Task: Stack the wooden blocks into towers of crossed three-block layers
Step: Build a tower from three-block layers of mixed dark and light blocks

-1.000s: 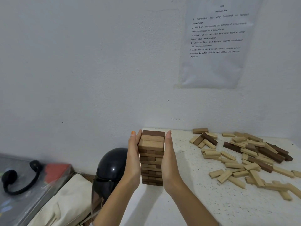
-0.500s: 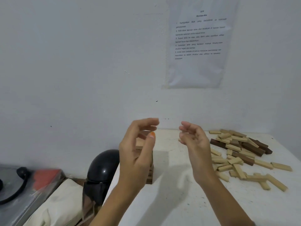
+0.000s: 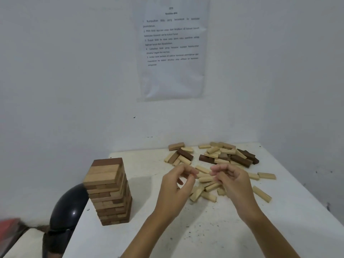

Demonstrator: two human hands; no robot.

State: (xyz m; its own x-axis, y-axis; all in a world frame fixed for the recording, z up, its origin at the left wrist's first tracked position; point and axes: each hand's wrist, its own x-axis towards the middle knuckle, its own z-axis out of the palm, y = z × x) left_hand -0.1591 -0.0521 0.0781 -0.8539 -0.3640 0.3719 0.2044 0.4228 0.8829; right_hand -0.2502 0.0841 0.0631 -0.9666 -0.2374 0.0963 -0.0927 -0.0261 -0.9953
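A tall tower of crossed wooden block layers (image 3: 109, 192) stands at the left edge of the white table (image 3: 204, 229), with a dark block on its top layer. Loose light and dark blocks (image 3: 219, 159) lie scattered across the far right of the table. My left hand (image 3: 176, 187) and my right hand (image 3: 232, 181) hover side by side above the nearest loose blocks (image 3: 206, 190), well right of the tower. The fingers of both hands hang loosely curled and hold nothing.
A black helmet (image 3: 65, 215) sits just left of the table beside the tower's base. A printed sheet (image 3: 173, 49) hangs on the white wall behind. A red object (image 3: 9, 224) shows at the far left edge. The table meets the wall corner at the right.
Both hands let go of the tower's sides, lifted off and moved right to above the loose blocks. The view turned right, so the tower now shows at left.
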